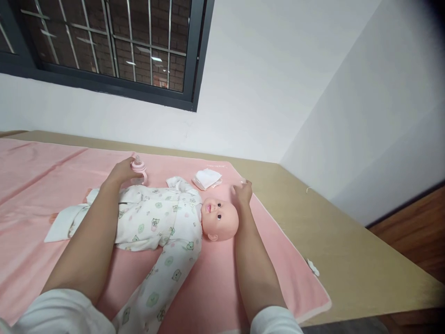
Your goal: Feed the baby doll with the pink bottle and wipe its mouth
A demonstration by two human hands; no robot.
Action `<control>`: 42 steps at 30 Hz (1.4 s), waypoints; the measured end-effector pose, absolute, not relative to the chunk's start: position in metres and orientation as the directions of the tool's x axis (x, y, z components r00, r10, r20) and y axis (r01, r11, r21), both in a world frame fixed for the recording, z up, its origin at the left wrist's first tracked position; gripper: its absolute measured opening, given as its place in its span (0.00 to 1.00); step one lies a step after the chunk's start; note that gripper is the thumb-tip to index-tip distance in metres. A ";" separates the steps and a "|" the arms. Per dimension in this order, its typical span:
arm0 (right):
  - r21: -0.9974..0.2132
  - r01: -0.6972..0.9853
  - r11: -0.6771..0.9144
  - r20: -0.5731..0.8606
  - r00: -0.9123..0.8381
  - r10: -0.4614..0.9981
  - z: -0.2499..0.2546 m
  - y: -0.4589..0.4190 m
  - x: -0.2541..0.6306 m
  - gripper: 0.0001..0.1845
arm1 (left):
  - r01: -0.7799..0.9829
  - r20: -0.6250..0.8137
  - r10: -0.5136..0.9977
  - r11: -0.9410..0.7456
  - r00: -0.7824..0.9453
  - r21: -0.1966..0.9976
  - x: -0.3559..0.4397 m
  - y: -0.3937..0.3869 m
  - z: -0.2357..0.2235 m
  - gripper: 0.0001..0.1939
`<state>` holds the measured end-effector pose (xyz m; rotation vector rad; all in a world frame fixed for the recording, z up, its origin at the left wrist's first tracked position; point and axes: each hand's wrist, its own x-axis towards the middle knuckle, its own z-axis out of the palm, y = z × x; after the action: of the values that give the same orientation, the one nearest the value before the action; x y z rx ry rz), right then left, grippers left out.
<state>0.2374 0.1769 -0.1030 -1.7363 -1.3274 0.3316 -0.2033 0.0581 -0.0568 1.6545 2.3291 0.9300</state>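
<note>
My left hand grips a pink baby bottle by its side, its clear teat pointing up and uncovered. A bald baby doll in white pyjamas with green and pink bear prints lies on its back, head to the right. Just beyond the doll's head, my right hand has its fingers closed around a small clear cap-like object, mostly hidden by the fingers. My left forearm passes over the doll's legs. My right forearm runs close beside its head.
A pink blanket covers much of the wooden surface. Between my hands rests a packet of white tissues or wipes. A small white item lies by the blanket's right edge. A white wall and barred window stand behind.
</note>
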 end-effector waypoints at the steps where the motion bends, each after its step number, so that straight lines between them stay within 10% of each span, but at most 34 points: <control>1: -0.789 0.614 0.034 0.325 0.371 0.870 -0.093 0.176 0.237 0.34 | 0.801 0.248 0.887 0.193 -0.389 0.566 -0.201 0.057 -0.054 0.24; 14: -0.714 0.030 0.699 0.662 -0.295 0.689 0.030 0.077 0.155 0.40 | 0.803 0.538 0.813 -0.160 -0.222 0.574 -0.102 0.027 0.017 0.26; 23: -0.629 0.096 0.772 0.697 -0.370 0.614 0.029 0.044 0.122 0.35 | 0.863 0.551 0.833 -0.314 0.051 0.394 -0.037 0.001 0.030 0.21; 30: -0.676 0.091 0.732 0.617 -0.474 0.629 0.022 0.046 0.117 0.43 | 0.832 0.514 0.857 -0.268 -0.023 0.485 -0.038 -0.001 0.030 0.47; 42: -0.708 0.032 0.706 0.641 -0.393 0.660 0.023 0.046 0.122 0.56 | 0.778 0.559 0.829 -0.331 -0.031 0.534 -0.030 -0.004 0.029 0.48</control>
<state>0.1216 0.0456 0.0234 -0.5397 -1.8693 0.7523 -0.0299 -0.0037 0.0288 2.1443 1.7812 1.3150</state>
